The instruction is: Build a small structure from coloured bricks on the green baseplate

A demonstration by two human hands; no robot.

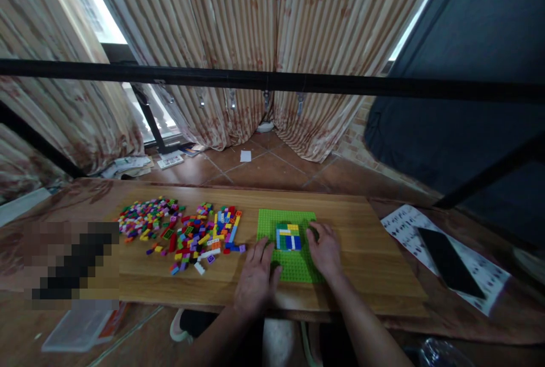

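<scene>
A green studded baseplate (pixel 293 272) lies on the wooden board in front of me. Near its middle sits a block of toy bricks (pixel 288 237) in blue, green, yellow, white and light blue. My left hand (pixel 254 279) rests at the plate's left edge, its thumb apart from the fingers and no brick visible in it. At the right edge of the plate is my right hand (pixel 326 246), fingers bent and a little apart, with nothing visible between them. Both hands flank the bricks without covering them. Whether the fingertips press on the plate is too small to tell.
Loose coloured bricks (pixel 196 236) spread over the left of the wooden board (pixel 366 276). To the right, a black tablet-like slab (pixel 451 262) lies on a printed sheet (pixel 404 225). A black bar (pixel 272 80) crosses beyond the board, before striped curtains (pixel 238 20). A clear plastic box (pixel 74 327) is lower left.
</scene>
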